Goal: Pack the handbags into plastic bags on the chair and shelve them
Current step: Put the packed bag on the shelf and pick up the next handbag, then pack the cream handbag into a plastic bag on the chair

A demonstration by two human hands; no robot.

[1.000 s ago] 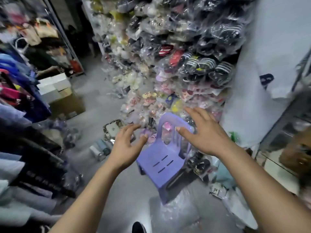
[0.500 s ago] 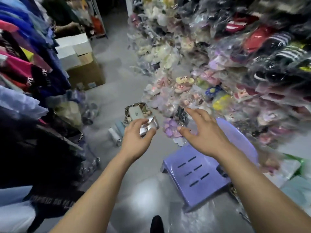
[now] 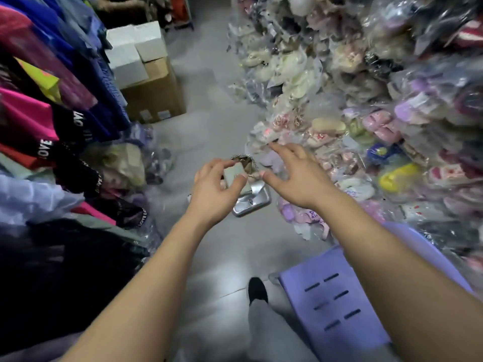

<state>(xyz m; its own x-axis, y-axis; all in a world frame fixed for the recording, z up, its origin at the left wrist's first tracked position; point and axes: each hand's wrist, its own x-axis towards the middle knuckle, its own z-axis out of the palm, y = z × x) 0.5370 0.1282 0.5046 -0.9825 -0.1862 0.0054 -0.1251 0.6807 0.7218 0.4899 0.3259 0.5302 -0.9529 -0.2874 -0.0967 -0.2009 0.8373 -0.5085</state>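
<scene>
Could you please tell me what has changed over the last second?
Both hands reached forward, past the purple plastic chair, to the silver handbags on the floor; the left hand now grips a small pale grey-green handbag. The right hand stays open and empty.

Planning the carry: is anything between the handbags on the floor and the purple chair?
Nothing visible blocks it. Bare floor lies between the handbags and the purple chair, whose visible seat holds nothing. Only the person's own shoe stands beside the chair, and bagged slippers edge the right side.
</scene>
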